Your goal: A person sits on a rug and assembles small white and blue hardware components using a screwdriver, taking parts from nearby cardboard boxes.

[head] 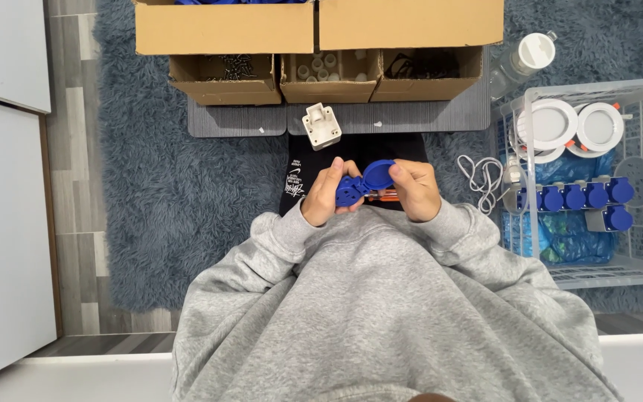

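Head view, centre of frame: our left hand (327, 195) and right hand (413, 190) both grip a blue socket part (362, 182), its round lid open. An orange tool, possibly a screwdriver (385, 196), lies beneath. We judge assembly mid-step; next needs steady alignment.

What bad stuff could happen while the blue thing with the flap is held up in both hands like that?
The blue socket is held in the air by the left hand and right hand, so it might slip onto the lap. Its round lid stands open and could perhaps snap shut on a finger. The white part lies loose near the mat's edge, so a knee could maybe knock it onto the rug.
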